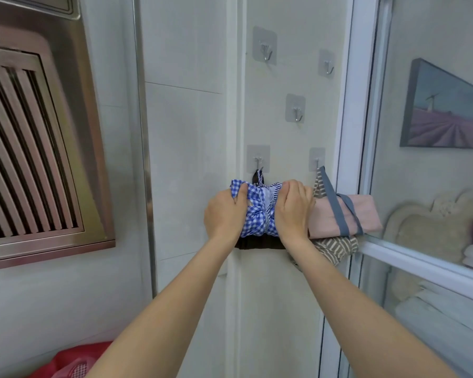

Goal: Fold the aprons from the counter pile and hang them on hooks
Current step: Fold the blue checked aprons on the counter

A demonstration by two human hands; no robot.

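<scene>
Both arms reach up to the white wall panel [284, 296], where the left hand [224, 214] and right hand [294, 211] clasp a bundled blue gingham apron [257, 211] from either side, fingers curled over its top edge and pressing into the cloth. The bundle sits directly between the two hands, and its loop rises just above the knuckles to the lower left adhesive hook [258, 160], from which it hangs. Beneath the hands a dark brown folded apron [257, 244] peeks out, on the same hook as far as I can tell, though its strap is mostly hidden behind the gingham. Touching the right hand on its outer side is a folded pink apron [336, 214] with blue-grey straps, hung from the lower right hook [316, 159]; under it and below the right wrist droops a brown-and-cream striped apron [336, 248]. Higher above the hands three more hooks stand bare: a middle hook [296, 110], an upper left hook [265, 47] and an upper right hook [327, 64]. Far off to the left hand's side hangs a steel range hood [38, 159]; down by the left forearm lies some red fabric [74, 361]. Beyond the right hand, past a glass door [393, 132], is a lavender-field picture [445, 113].
</scene>
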